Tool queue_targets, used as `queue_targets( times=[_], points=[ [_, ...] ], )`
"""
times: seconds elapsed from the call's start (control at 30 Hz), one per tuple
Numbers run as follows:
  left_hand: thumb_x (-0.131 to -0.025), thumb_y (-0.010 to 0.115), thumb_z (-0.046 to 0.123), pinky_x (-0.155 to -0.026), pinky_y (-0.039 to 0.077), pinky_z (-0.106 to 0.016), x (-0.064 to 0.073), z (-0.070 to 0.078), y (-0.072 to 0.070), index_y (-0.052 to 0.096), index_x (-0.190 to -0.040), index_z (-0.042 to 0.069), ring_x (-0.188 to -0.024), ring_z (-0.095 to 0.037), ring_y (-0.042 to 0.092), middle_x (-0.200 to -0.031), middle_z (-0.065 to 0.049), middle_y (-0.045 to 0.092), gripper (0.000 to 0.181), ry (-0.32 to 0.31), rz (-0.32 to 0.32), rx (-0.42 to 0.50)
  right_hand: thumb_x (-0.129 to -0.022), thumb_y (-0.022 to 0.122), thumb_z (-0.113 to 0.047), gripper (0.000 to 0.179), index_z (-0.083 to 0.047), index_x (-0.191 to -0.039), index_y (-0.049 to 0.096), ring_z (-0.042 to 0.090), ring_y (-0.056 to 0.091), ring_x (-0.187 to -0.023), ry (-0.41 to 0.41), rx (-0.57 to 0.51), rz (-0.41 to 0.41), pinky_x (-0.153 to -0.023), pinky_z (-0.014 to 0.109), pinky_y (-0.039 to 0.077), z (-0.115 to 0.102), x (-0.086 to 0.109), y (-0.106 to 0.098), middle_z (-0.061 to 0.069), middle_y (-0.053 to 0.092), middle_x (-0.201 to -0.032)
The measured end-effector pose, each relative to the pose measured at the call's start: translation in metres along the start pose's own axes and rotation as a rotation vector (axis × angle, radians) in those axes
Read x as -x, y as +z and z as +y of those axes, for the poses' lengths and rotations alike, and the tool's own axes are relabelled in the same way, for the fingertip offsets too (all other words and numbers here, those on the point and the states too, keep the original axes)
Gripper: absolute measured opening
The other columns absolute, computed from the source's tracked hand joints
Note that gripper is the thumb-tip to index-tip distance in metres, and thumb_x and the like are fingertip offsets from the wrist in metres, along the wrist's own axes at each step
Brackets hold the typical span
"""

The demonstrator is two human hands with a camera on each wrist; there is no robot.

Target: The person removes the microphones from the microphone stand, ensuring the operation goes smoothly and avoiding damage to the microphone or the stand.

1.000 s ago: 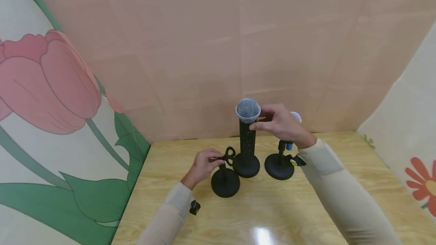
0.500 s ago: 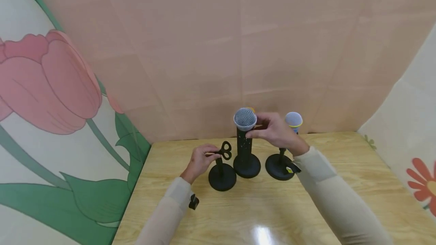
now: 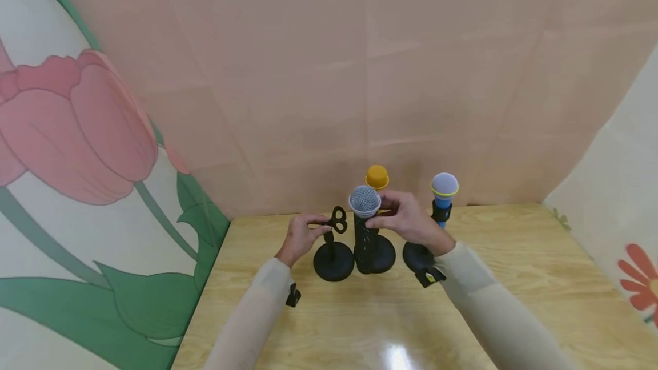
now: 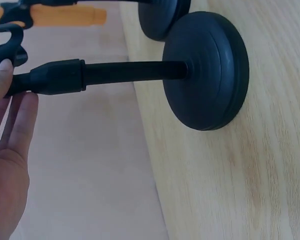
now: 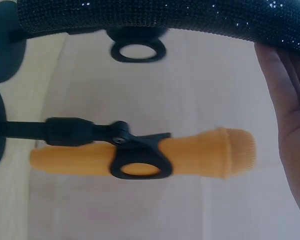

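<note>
Left hand (image 3: 298, 238) pinches the left stand (image 3: 334, 267) by its clip (image 3: 338, 220), presumably steadying it towards the worktop's (image 3: 349, 318) back edge; right fingers (image 3: 382, 222) grasp the black mic (image 3: 365, 241) below its head, apparently keeping it upright beside that stand.

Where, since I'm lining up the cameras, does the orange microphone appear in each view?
Head: the orange microphone is right of centre, partly hidden behind the silver-headed microphone.
Left wrist: the orange microphone is at top left.
Right wrist: the orange microphone spans the middle.
Shared landmark: the wooden table, at the bottom, right and left respectively.
</note>
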State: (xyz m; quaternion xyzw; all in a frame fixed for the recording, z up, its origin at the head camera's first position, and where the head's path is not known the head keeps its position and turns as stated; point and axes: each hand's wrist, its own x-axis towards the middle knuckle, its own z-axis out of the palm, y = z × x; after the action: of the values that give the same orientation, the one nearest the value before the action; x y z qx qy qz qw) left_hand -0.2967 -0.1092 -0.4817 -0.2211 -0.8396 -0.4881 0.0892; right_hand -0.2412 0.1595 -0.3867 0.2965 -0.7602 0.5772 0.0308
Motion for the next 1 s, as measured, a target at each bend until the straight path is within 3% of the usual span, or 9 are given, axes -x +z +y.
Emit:
queue_targets(
  times=[0.2, 0.43, 0.73, 0.83, 1.0],
  points=[
    [-0.083, 0.080, 0.005, -0.081, 0.058, -0.036, -0.007, -0.003, 0.002, 0.079, -0.097, 0.004, -0.092, -0.024, 0.070, -0.097, -0.008, 0.075, 0.014, -0.064, 0.038, 0.011, -0.082, 0.081, 0.000, 0.041, 0.007, -0.117, 0.062, 0.023, 0.070, -0.100, 0.031, -0.040, 0.007, -0.085, 0.032, 0.057, 0.013, 0.004, 0.009, 0.022, 0.069, -0.115],
    [-0.083, 0.079, -0.001, -0.082, 0.058, -0.036, -0.013, -0.008, 0.002, 0.078, -0.097, -0.001, -0.095, -0.029, 0.071, -0.099, -0.015, 0.075, 0.014, -0.057, 0.064, 0.037, -0.086, 0.078, -0.006, 0.041, 0.006, -0.121, 0.060, 0.034, 0.068, -0.105, 0.113, -0.031, 0.010, -0.088, 0.033, 0.056, 0.029, 0.011, 0.021, 0.022, 0.068, -0.119],
    [-0.089, 0.074, 0.002, -0.088, 0.056, -0.040, -0.020, -0.009, -0.004, 0.078, -0.104, -0.001, -0.103, -0.031, 0.069, -0.106, -0.016, 0.074, 0.016, -0.074, 0.039, -0.017, -0.088, 0.077, -0.010, 0.040, 0.004, -0.122, 0.061, 0.030, 0.067, -0.109, 0.186, -0.059, 0.030, -0.089, 0.030, 0.055, 0.049, 0.014, 0.038, 0.018, 0.069, -0.119],
    [-0.089, 0.074, 0.003, -0.089, 0.055, -0.041, -0.023, -0.008, -0.005, 0.078, -0.104, 0.001, -0.103, -0.030, 0.069, -0.106, -0.014, 0.074, 0.016, -0.105, 0.029, -0.039, -0.089, 0.078, -0.015, 0.041, 0.004, -0.121, 0.062, 0.028, 0.067, -0.110, 0.227, -0.069, 0.033, -0.091, 0.033, 0.055, 0.056, 0.014, 0.044, 0.017, 0.070, -0.119],
    [-0.090, 0.073, 0.005, -0.090, 0.055, -0.042, -0.029, -0.007, -0.006, 0.078, -0.103, 0.002, -0.102, -0.028, 0.069, -0.104, -0.012, 0.074, 0.015, -0.145, 0.028, -0.069, -0.090, 0.077, -0.020, 0.043, 0.004, -0.122, 0.061, 0.028, 0.068, -0.104, 0.285, -0.115, 0.044, -0.083, 0.036, 0.058, 0.065, 0.015, 0.053, 0.018, 0.069, -0.117]
  ],
)
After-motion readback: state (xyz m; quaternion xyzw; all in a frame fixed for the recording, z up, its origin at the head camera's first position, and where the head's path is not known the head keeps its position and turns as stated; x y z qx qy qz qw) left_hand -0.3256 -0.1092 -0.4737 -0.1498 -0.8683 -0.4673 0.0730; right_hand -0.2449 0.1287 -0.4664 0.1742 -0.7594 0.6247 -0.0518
